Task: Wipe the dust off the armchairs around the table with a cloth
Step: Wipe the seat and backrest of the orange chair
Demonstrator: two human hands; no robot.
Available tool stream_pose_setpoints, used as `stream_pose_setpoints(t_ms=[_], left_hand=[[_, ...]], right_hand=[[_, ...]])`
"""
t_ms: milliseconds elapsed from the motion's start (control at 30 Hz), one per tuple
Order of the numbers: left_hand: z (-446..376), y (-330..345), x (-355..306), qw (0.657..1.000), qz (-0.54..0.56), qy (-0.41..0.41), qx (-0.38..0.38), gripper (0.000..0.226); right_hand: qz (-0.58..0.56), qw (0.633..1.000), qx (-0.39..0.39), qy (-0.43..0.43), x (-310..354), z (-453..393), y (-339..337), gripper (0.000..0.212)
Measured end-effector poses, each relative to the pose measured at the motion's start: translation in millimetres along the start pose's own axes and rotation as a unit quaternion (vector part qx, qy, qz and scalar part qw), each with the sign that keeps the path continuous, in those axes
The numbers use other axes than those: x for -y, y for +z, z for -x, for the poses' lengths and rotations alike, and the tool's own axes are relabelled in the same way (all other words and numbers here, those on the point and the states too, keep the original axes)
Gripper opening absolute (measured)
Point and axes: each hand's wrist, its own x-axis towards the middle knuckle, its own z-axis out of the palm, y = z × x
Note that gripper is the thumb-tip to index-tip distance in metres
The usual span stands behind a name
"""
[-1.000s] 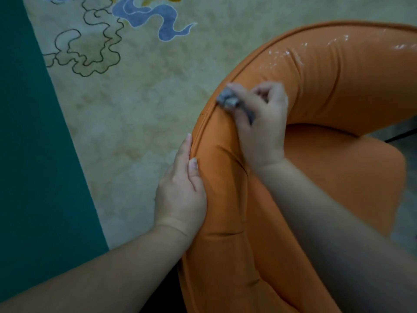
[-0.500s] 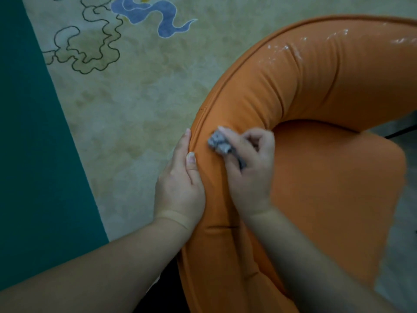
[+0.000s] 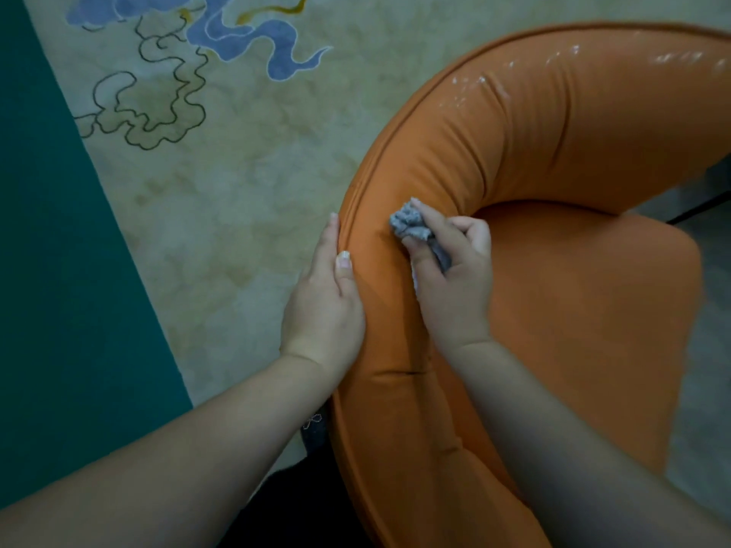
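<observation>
Two bare hands work on the curved padded rim of an orange armchair (image 3: 553, 124). Right hand (image 3: 451, 278) pinches a crumpled grey cloth (image 3: 409, 223) between thumb and curled fingers, pressing it against the rim's inner side, just above the seat. Left hand (image 3: 322, 306) lies flat with straight fingers along the rim's outer edge, near the cloth. White specks show farther along the rim. A patterned beige rug (image 3: 237, 191) lies beneath.

head cam | looks steeply down | close above armchair (image 3: 553, 160) and rug (image 3: 245, 215)
</observation>
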Motion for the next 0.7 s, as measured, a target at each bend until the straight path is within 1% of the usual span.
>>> stream_pose_setpoints(t_ms=[100,167,267,333,467,600,700], left_hand=[[-11,-5,-3,0.999,-0.02,0.033,0.029,0.049],[-29,-6,-11,0.997,-0.033,0.06,0.042,0.05],[-68,0,-27,0.993,-0.043,0.085,0.07,0.051],[-95,4,-39,0.99,-0.047,0.097,0.092,0.05],[-140,14,-62,0.981,-0.041,0.123,0.142,0.048],[-181,29,-89,0.976,-0.019,0.115,0.182,0.047],[-192,39,-92,0.98,-0.014,0.088,0.176,0.045]], right_hand=[[-0.015,0.999,-0.023,0.032,9,-12,-5,0.037],[-0.036,0.997,-0.055,0.034,16,-22,-7,0.038],[-0.043,0.991,-0.113,0.059,19,-40,-12,0.039],[-0.04,0.986,-0.136,0.09,19,-54,-16,0.039],[-0.036,0.976,-0.181,0.118,14,-80,-22,0.038],[-0.042,0.958,-0.243,0.147,10,-107,-23,0.035],[-0.057,0.944,-0.285,0.159,7,-126,-20,0.033]])
